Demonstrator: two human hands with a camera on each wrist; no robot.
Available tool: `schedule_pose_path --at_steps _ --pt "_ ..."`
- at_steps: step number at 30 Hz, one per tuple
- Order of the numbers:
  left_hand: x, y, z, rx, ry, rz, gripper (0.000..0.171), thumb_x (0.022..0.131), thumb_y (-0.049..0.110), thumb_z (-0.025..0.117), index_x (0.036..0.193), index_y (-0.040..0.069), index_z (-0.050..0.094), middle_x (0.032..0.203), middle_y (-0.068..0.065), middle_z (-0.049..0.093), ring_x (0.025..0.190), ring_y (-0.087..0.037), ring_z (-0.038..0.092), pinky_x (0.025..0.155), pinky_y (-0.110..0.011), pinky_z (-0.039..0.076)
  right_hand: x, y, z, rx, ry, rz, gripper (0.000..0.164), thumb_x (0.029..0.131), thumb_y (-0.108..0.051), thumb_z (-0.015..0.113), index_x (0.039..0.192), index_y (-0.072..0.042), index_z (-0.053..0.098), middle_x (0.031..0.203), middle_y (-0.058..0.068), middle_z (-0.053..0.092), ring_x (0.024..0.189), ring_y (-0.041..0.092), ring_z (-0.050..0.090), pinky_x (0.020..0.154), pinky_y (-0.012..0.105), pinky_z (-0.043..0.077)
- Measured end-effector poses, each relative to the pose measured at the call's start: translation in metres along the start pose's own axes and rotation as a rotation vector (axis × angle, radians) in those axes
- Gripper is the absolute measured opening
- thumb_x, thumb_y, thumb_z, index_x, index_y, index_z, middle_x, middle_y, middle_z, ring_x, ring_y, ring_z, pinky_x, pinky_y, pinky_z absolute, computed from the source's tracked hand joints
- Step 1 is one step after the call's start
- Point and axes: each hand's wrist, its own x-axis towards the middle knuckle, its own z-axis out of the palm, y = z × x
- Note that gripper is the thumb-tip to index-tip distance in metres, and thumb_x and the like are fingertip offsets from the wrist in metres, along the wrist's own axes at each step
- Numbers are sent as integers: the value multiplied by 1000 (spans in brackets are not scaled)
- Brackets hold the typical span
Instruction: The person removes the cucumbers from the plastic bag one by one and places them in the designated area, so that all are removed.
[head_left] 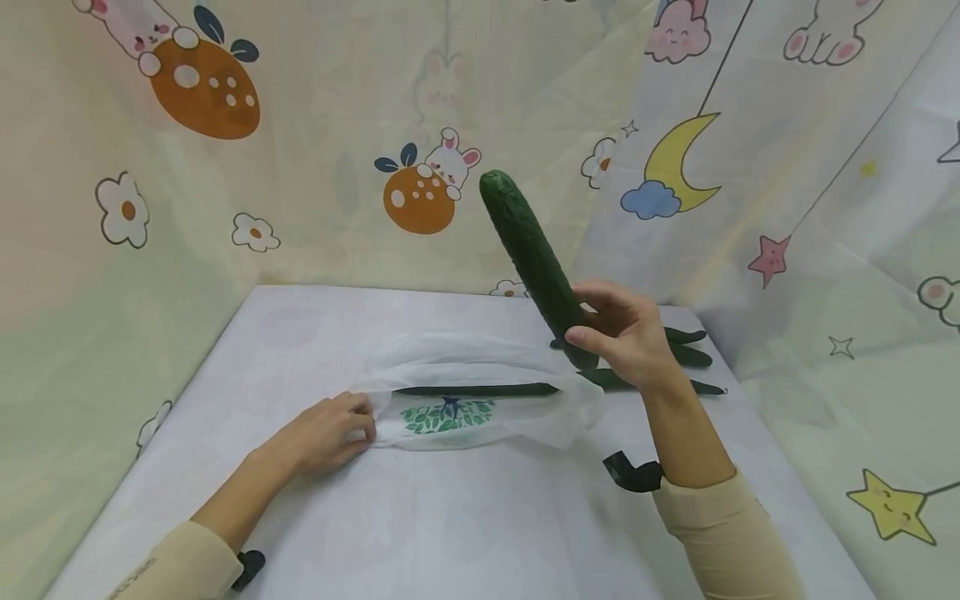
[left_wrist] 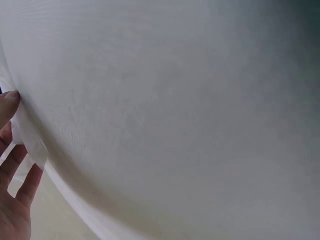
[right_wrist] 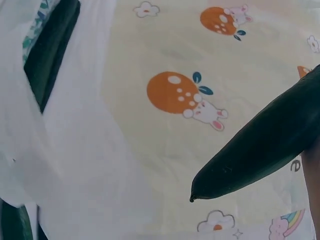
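Note:
My right hand (head_left: pixel 626 333) grips a cucumber (head_left: pixel 532 258) near its lower end and holds it up at a slant, high over the table. The cucumber's pointed tip shows in the right wrist view, where the hand is mostly out of frame. On the table lies a thin white plastic bag (head_left: pixel 517 429) with a green leaf print. Another cucumber (head_left: pixel 480 390) lies along the bag's opening, partly covered by the film. At the bag's left end, my left hand (head_left: pixel 333 429) pinches its edge; the left wrist view shows thumb and fingers (left_wrist: pixel 29 185) at the film.
Several more cucumbers (head_left: pixel 686 356) lie on the table at the right, partly hidden behind the right hand and forearm. The white table (head_left: pixel 480 525) is bordered by printed cloth walls (head_left: pixel 322 200) at the back and sides. Dark straps (head_left: pixel 633 473) hang by the wrists.

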Motion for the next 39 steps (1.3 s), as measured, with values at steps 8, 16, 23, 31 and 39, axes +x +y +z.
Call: schedule_pose_path --at_steps 8,16,23,31,39 --pt "-2 0 3 -39 -24 -23 18 85 15 83 86 29 71 107 11 59 100 -13 60 82 -38 55 -7 -19 -27 -46 70 8 44 85 7 78 124 18 60 121 18 68 116 31 64 101 38 53" --pt "-4 -2 3 -79 -38 -45 18 87 17 81 87 31 71 109 12 60 102 -15 61 82 -41 55 -50 -16 -62 -197 111 141 46 79 27 69 124 19 59 117 16 69 107 25 68 95 30 56" --pt "-9 -4 4 -133 -61 -88 17 87 21 82 91 34 71 113 13 61 110 -17 61 89 -44 54 -88 -10 -82 -363 148 322 49 79 27 69 126 14 62 119 9 70 105 17 68 89 21 56" --pt "-15 -9 8 -176 -22 -90 17 85 28 85 94 34 72 114 14 62 112 -16 61 94 -44 51 -118 2 -95 -576 100 493 46 85 12 76 128 2 65 118 1 68 102 8 67 88 16 54" --pt "-10 -8 -1 -237 -109 -113 20 84 27 86 97 33 71 117 12 60 115 -19 59 97 -46 50 -152 11 -109 -692 47 669 42 90 -6 79 131 -10 68 124 6 66 104 6 66 81 18 55"
